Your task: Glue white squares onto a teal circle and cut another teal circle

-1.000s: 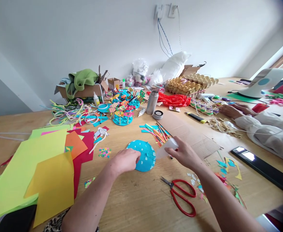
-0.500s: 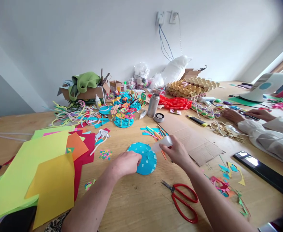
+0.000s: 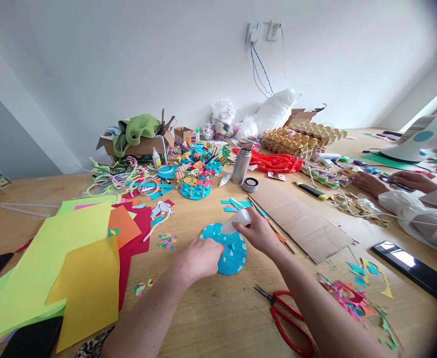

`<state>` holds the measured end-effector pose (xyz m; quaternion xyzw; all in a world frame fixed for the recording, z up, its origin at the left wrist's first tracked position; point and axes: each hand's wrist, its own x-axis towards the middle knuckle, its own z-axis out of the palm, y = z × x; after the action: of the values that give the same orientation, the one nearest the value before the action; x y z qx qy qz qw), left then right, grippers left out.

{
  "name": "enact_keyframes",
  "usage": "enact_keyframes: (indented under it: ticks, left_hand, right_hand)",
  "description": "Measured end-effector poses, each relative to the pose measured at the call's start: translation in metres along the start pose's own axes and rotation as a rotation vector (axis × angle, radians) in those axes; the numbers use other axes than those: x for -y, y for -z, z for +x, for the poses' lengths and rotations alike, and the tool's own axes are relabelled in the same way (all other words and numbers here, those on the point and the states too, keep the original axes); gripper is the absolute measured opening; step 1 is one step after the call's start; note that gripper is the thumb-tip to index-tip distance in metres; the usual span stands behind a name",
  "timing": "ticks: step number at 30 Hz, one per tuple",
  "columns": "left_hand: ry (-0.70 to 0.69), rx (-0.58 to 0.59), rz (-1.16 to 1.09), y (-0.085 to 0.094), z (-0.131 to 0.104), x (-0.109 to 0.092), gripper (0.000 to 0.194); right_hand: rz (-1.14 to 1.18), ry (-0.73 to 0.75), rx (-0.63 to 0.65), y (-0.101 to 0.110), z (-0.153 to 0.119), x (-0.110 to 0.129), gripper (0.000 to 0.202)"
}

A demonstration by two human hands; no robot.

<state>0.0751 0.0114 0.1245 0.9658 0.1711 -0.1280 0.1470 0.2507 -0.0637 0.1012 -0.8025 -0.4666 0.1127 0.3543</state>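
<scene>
A blue paper disc [image 3: 230,248] dotted with small white paper bits lies flat on the wooden table [image 3: 211,313]. My left hand [image 3: 199,259] presses its left edge with the fingertips. My right hand [image 3: 258,231] grips a white glue bottle [image 3: 237,221], tilted with its tip down over the disc's upper part. Red-handled scissors [image 3: 287,320] lie just behind my right forearm.
Sheets of coloured paper [image 3: 61,258] are stacked at the left. A cardboard sheet [image 3: 304,223] and paper scraps [image 3: 356,293] lie to the right. Another person's hands [image 3: 390,181] work at the far right, near a dark phone [image 3: 412,263]. Finished blue crafts [image 3: 194,171], a metal bottle [image 3: 240,165] and boxes stand behind.
My right hand has carried the glue bottle leftward from beside the disc to over it. My left hand has stayed on the disc's edge. The view has shifted slightly.
</scene>
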Motion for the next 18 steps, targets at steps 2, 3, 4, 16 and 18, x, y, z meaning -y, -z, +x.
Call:
enact_keyframes:
  ticks: [2,3,4,16,18]
  left_hand:
    - [0.011,0.007,0.005,0.002,-0.001,-0.002,0.032]
    - [0.016,0.011,0.009,0.002,-0.002,-0.004,0.032]
    - [0.018,0.013,0.017,0.002,-0.002,-0.005,0.032]
    - [0.005,-0.034,0.081,-0.007,-0.007,-0.024,0.034]
    - [0.008,-0.031,0.074,-0.007,-0.007,-0.024,0.034]
  right_hand:
    - [-0.026,0.02,0.033,0.001,0.001,0.003,0.02]
    - [-0.05,0.019,0.039,0.001,0.002,0.004,0.02]
    - [-0.073,0.011,0.033,0.002,0.002,0.005,0.02]
    - [-0.051,-0.013,-0.041,-0.012,0.009,0.003,0.023]
    - [-0.062,-0.016,-0.034,-0.008,0.008,-0.002,0.023]
